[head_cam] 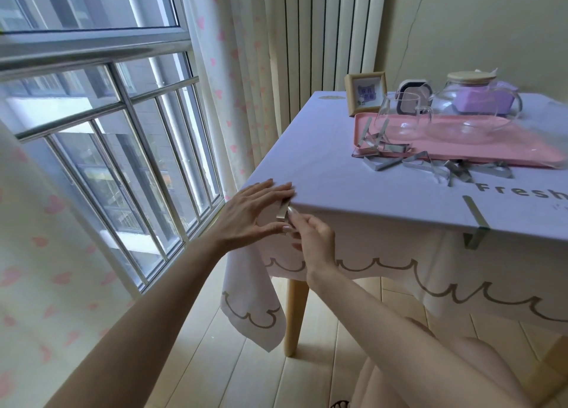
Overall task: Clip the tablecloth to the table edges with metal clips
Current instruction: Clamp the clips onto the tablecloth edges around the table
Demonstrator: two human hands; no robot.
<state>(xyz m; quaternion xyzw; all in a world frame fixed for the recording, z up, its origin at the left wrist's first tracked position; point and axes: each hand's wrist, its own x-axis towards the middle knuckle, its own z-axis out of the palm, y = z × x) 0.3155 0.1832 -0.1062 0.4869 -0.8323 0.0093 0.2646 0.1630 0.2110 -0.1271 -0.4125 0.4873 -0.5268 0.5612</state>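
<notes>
Pushing a metal clip [282, 212] onto the near left corner of the table [294, 315] is the step in hand now. The right hand [313, 241] has a narrow grip, pinching the clip between thumb and fingertips right at the edge. The left hand [255, 213] lies just beside it with straight fingers resting on the white tablecloth [353, 173]. Its grip is wide and holds nothing, and it looks like it is keeping the cloth flat. The clip does not seem to be all the way on yet. One other clip [475, 223] already sits on the near edge, well to the right. Spare clips [430, 161] lie in a heap farther back, by the pink tray [498, 150]. Next, I think the clip must slide straight in until it hugs the edge tight, with the cloth smooth under it. Then a new clip from the heap is needed for another edge.
</notes>
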